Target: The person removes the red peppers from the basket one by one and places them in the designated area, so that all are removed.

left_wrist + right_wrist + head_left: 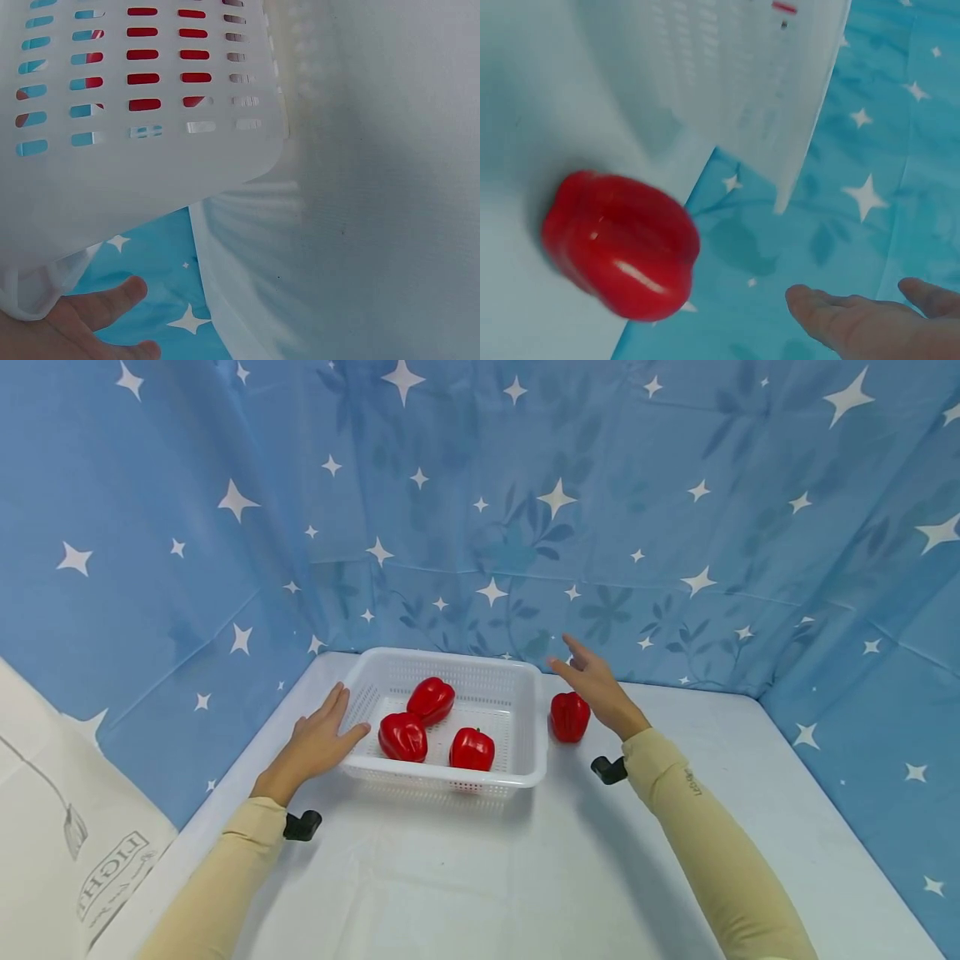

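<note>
A white perforated plastic basket stands on the table with three red bell peppers in it: one at the back, one at the left and one at the front. My left hand is at the basket's left rim, fingers extended and thumb spread over the corner. Outside the basket, just right of it, lies another red bell pepper. Above and beside this pepper hovers my right hand, its fingers extended and holding nothing. The right wrist view shows the pepper apart from the fingers.
A white cloth covers the table. Blue curtains with white stars hang close behind and at both sides. Pale printed fabric lies at the left edge. Each wrist carries a small black camera mount.
</note>
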`<state>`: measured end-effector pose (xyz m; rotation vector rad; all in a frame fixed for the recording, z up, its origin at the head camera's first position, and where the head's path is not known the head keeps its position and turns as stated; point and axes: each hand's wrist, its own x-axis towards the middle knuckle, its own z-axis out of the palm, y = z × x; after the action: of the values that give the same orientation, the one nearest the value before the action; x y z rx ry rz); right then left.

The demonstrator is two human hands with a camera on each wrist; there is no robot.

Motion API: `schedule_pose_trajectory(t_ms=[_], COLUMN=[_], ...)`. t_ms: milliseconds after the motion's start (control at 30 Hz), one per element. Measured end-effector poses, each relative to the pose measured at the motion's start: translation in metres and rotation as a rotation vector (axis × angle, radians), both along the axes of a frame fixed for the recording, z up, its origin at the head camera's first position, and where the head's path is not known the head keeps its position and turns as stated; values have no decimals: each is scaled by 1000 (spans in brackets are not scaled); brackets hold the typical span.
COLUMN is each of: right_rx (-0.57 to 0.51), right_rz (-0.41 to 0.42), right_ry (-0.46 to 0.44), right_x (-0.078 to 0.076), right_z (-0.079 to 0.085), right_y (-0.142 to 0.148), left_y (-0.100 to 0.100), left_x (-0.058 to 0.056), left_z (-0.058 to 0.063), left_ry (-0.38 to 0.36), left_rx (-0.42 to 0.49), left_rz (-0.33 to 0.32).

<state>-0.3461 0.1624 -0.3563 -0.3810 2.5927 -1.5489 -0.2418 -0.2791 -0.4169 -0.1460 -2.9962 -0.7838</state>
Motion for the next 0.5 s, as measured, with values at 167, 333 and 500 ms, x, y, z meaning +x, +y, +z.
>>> schedule_pose_trajectory(t_ms=[167,333,500], right_rx=[19,75,85], right_rz=[43,78,130], right_ry=[22,11,3], right_x=[5,12,20], right_z=[2,2,2], right_y=[-14,-26,-38], left_y=[0,0,0], left_x=[0,1,0], left_z=[0,0,-1], left_ry=[0,2,4], left_rx=[5,6,3], left_rz=[3,2,2])
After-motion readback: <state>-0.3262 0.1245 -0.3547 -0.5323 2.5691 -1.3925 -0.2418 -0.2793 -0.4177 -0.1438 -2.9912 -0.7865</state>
